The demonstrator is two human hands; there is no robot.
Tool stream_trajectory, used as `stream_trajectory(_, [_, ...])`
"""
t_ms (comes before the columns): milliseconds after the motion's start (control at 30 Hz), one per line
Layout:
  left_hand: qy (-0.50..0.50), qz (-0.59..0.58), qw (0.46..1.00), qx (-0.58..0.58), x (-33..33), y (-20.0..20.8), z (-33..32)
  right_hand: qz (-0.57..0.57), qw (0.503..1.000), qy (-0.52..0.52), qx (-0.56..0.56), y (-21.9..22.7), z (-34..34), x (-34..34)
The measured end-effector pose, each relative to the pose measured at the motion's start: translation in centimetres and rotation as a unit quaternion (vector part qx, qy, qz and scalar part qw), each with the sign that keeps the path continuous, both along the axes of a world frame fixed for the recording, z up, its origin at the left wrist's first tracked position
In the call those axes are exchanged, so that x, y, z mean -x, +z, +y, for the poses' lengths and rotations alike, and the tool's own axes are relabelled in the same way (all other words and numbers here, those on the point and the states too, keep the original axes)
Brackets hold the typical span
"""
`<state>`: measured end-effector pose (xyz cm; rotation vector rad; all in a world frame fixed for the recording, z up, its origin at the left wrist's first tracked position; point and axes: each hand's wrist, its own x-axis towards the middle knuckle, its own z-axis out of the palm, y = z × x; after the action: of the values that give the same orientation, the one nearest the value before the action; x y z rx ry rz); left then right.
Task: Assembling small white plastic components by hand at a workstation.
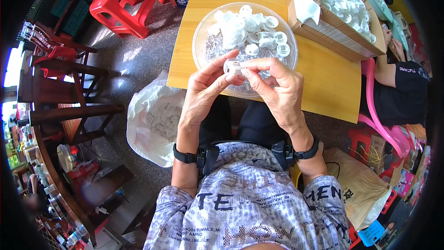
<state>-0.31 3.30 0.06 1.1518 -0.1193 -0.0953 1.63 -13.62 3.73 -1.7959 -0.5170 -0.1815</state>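
My left hand (204, 87) grips a small round white plastic part (230, 66) with square openings between thumb and fingers. From the right, my right hand (281, 87) pinches a thin, shiny pin-like piece (239, 67) at the part's side; how far it sits inside cannot be made out. Both hands hover over the near side of a round clear tray (198, 48). Loose white plastic parts (236, 30) are heaped in the tray's far half. Under them and nearer to me lie many small shiny metal pieces (215, 53).
A cardboard box (333, 34) full of white parts stands on the wooden table (323, 81) at the right. Left of my legs is a white sack (138, 125) of small pieces. A red stool (122, 9) stands far left. Another person's arm (386, 69) shows at the right.
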Motion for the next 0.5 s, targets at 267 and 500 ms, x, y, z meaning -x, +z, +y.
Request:
stream_trajectory(267, [0.006, 0.02, 1.0, 0.002, 0.0, -0.05, 0.3, -0.036, 0.999, -0.008, 0.017, -0.34, -0.32, -0.24])
stream_trajectory(500, [0.017, 0.018, 0.999, 0.027, -0.01, -0.22, 0.27, 0.07, 0.997, -0.01, -0.031, -0.66, -0.67, 0.0])
